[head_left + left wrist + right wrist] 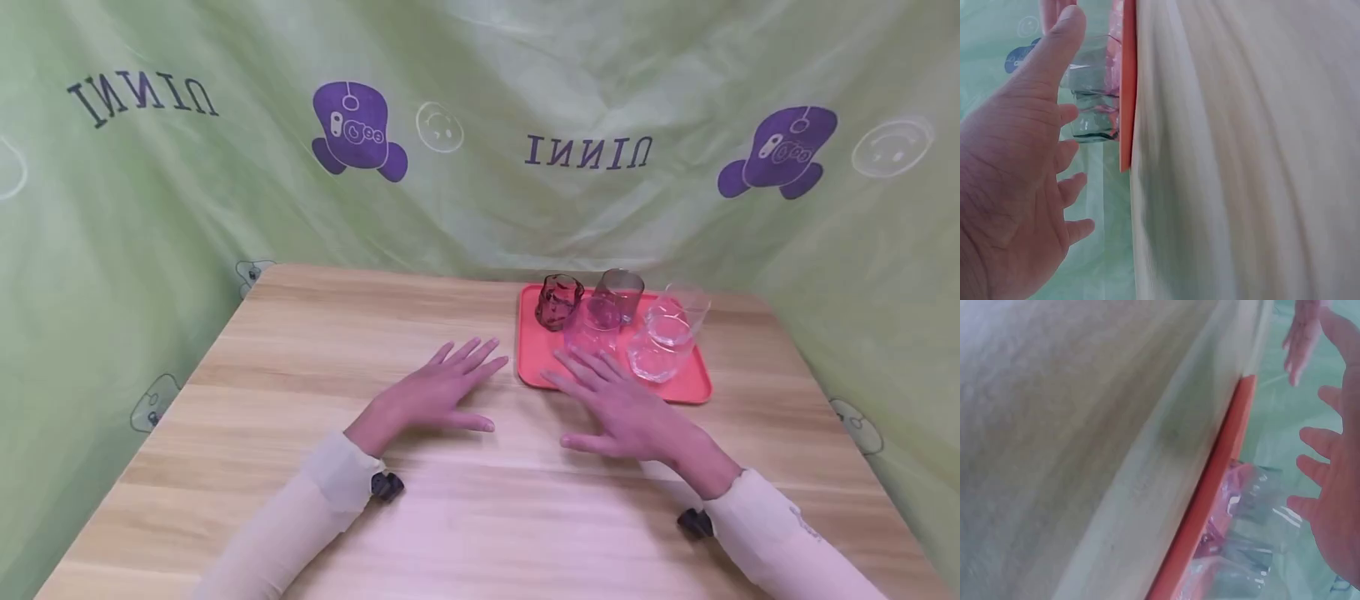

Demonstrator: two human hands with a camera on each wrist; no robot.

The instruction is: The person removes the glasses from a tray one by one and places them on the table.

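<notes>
Both hands are spread above the wooden table with nothing in them. My left hand (431,393) reaches forward just left of a red tray (534,354), fingers straight and thumb apart. My right hand (626,412) overlaps the tray's front edge in the head view, its fingertips close by a pink glass (592,327). Also on the tray stand a dark wavy glass (558,302), a grey-brown glass (621,293) and clear glasses (660,354) at the right. In the left wrist view the thumb (1047,56) crosses in front of the glasses.
The tray sits at the back right of the wooden table (315,333). A green printed curtain (480,208) hangs right behind the table and along both sides. Small black cameras (387,486) are worn at both wrists, over pale sleeves (300,517).
</notes>
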